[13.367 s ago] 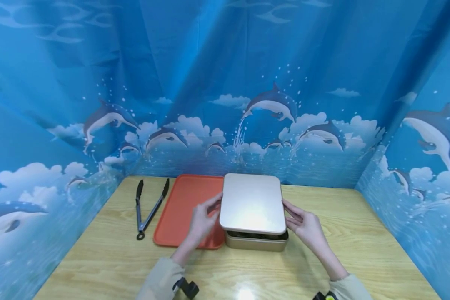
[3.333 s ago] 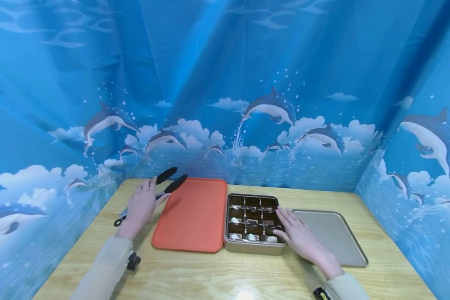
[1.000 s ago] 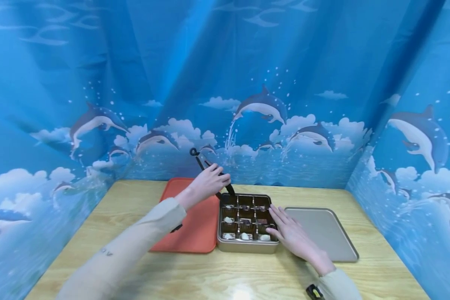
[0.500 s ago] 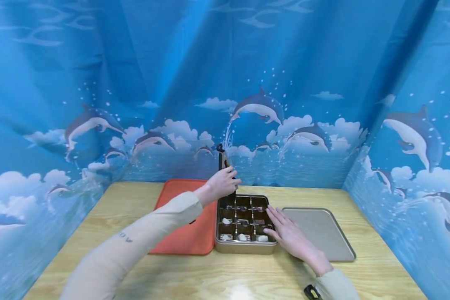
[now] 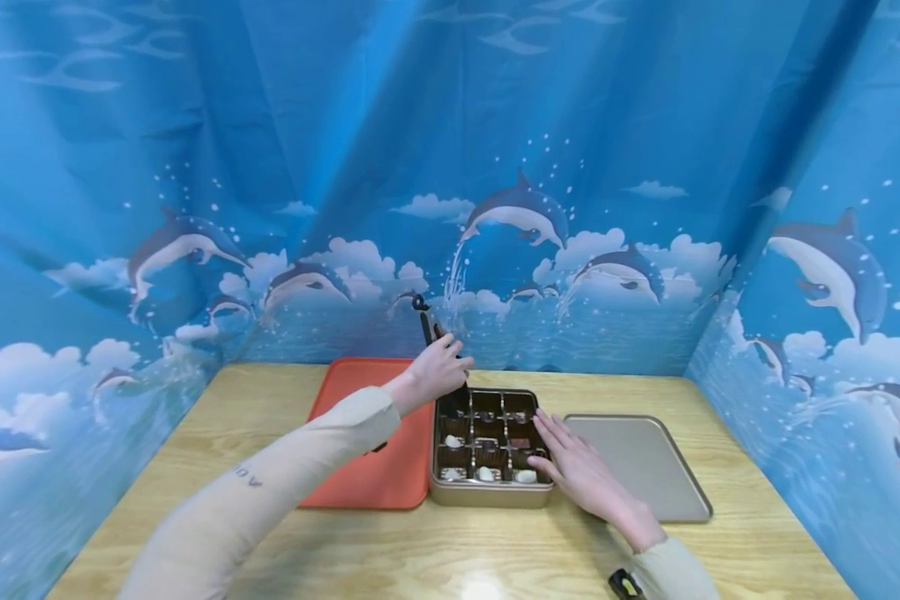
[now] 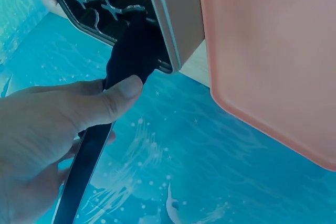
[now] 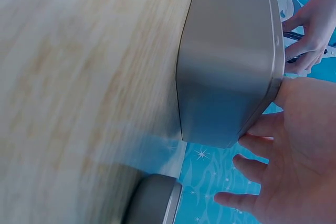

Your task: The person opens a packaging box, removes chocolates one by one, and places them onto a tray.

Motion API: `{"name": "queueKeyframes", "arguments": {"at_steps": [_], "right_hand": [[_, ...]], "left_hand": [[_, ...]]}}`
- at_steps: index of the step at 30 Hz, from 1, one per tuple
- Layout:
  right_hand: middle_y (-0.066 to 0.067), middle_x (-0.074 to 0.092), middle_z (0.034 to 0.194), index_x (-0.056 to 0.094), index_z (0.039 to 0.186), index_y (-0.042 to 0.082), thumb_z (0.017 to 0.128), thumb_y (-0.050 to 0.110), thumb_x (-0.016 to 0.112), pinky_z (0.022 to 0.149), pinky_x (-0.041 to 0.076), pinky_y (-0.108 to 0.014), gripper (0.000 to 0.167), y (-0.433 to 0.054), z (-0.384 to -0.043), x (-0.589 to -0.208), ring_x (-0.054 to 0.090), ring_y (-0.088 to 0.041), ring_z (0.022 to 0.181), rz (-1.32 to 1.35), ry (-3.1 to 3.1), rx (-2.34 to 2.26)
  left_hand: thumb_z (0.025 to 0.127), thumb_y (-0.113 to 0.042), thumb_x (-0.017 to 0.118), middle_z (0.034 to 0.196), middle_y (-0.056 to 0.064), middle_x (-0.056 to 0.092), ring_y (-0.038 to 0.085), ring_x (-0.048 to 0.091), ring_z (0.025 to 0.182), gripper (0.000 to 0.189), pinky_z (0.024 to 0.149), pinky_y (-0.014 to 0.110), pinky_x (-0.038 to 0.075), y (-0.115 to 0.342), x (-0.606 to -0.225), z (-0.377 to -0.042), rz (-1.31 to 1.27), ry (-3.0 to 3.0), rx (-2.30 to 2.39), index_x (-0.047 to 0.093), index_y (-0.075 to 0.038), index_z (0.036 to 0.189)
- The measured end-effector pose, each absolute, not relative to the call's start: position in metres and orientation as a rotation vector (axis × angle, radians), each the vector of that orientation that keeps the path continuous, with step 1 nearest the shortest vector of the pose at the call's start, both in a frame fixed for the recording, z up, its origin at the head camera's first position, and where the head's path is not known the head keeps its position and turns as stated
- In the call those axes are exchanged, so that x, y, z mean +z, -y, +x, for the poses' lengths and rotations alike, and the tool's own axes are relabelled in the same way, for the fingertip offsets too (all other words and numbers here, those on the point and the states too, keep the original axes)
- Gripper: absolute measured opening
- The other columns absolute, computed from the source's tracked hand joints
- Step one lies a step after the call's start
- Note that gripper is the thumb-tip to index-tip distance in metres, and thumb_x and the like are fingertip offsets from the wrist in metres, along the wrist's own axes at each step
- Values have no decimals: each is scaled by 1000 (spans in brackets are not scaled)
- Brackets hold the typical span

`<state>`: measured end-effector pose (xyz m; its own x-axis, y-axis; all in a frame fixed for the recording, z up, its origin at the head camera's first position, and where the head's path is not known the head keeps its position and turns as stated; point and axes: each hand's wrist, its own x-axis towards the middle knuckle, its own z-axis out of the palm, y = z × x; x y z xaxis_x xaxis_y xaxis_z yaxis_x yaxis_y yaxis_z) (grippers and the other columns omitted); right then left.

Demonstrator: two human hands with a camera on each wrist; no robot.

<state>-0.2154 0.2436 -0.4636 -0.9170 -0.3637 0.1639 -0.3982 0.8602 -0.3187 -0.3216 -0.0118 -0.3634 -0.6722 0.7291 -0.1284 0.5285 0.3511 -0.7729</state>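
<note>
A square metal tin [image 5: 491, 497] stands with its top off, its dark divider making several compartments. Small white lumps [image 5: 525, 476] lie in the front ones and one at middle left; darker pieces [image 5: 520, 443] lie elsewhere. My left hand [image 5: 433, 367] grips black-tipped tongs [image 6: 131, 56] between thumb and fingers, handle end up. The tong heads reach down into the far-left compartment; whether they hold anything is hidden. My right hand [image 5: 581, 471] rests against the tin's right rim with fingers extended, as the right wrist view also shows.
Left of the tin, close against it, lies a flat orange-red tray [image 5: 405, 479], partly under my left sleeve. The tin's lid [image 5: 645, 462] lies on the wooden table [image 5: 390, 554] to the right. A dolphin-print curtain [image 5: 390, 167] hangs behind the table.
Earlier the lid came off and was laid right, and the left hand took up the tongs. Within the last second the tongs swung upright over the tin's far-left compartment, then tilted back left.
</note>
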Motion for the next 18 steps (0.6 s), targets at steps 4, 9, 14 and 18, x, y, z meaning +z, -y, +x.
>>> {"name": "queueKeyframes", "arguments": {"at_steps": [4,9,14,18], "right_hand": [[-15,20,164,29,157,1,105,41,52,115,23,-67,71,-245,-215,-463,21,-40,151,602,2929,531],[-15,21,164,29,158,1,105,43,51,115,24,-67,71,-246,-214,-464,21,-40,151,604,2934,515],[-14,21,164,29,158,2,105,43,52,115,24,-67,71,-244,-215,-464,21,-39,151,603,2932,526],[-14,20,164,29,158,2,105,42,52,115,24,-67,71,-243,-215,-462,21,-40,151,603,2933,534]], "left_hand": [[100,-26,66,132,-11,58,19,53,122,15,106,38,39,10,-364,-318,-1128,2343,1199,77,-33,109],[100,-25,67,135,-12,58,18,51,130,16,116,38,34,2,-364,-315,-1138,2343,1232,76,-33,110],[100,-25,66,136,-14,58,18,50,133,18,118,39,31,-5,-367,-318,-1150,2388,1269,76,-32,113],[99,-25,68,138,-15,58,19,50,134,18,117,40,32,-4,-370,-322,-1151,2415,1245,76,-33,113]]}}
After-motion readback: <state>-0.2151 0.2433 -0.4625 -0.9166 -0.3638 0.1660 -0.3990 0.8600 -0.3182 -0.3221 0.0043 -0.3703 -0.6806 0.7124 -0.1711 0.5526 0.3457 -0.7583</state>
